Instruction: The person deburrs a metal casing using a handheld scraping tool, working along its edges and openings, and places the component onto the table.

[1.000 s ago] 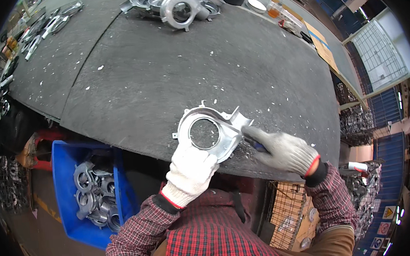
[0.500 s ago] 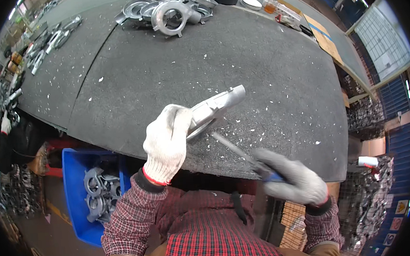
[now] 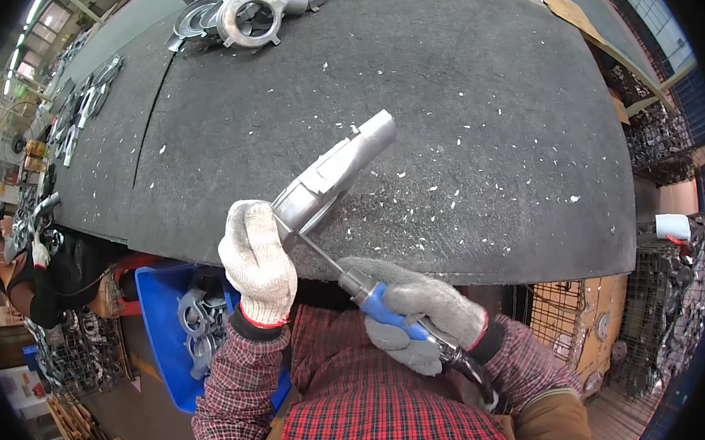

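My left hand (image 3: 259, 259), in a white knit glove, is closed round the near end of a silvery cast metal part (image 3: 336, 165). The part is tilted over the dark table, its tube-like end pointing away and to the right. My right hand (image 3: 444, 305), gloved in grey and white, wraps round a blue-bodied air file (image 3: 384, 304). Its thin metal blade reaches to the underside of the casting close to my left hand; whether the tip touches is hard to tell. A dark hose runs from the tool's back end.
Ring-shaped castings (image 3: 253, 18) lie piled on the far side of the dark table (image 3: 481, 186), which is strewn with metal chips. A blue bin (image 3: 160, 331) with castings stands below left. Another person (image 3: 21, 268) works at the far left. Wire cages (image 3: 661, 313) stand at right.
The air file has moved left and its blade has come up to the casting beside my left hand. The casting sits slightly further left, and the view has shifted.
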A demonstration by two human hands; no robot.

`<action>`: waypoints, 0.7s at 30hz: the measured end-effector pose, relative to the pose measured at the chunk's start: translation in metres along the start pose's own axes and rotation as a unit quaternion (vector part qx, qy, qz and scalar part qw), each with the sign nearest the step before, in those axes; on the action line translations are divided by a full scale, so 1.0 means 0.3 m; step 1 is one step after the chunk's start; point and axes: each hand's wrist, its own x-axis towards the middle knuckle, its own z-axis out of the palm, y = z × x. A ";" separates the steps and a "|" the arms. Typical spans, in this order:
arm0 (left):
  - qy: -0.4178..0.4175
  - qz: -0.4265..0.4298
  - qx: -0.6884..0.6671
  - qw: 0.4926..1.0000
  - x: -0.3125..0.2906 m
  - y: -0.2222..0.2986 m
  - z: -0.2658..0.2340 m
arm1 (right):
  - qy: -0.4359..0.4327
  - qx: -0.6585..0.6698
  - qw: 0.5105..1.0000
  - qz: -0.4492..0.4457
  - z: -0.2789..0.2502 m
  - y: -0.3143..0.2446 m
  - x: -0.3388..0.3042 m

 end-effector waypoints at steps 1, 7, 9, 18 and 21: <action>0.008 0.000 0.004 1.000 0.002 0.003 -0.005 | -0.072 0.179 0.980 -0.043 -0.020 0.044 0.006; -0.007 0.013 0.004 1.000 0.004 0.062 0.007 | -0.331 0.476 0.808 -0.106 -0.044 0.133 0.071; -0.070 0.024 0.023 0.997 0.015 0.080 0.009 | -0.356 0.451 0.810 -0.122 -0.078 0.129 0.083; -0.330 0.118 0.397 0.848 0.270 0.242 0.133 | 0.296 -0.816 0.488 -0.088 0.134 -0.173 0.002; -0.291 0.292 0.427 0.805 0.285 0.162 0.135 | 0.364 -0.875 0.320 -0.007 0.114 -0.198 0.002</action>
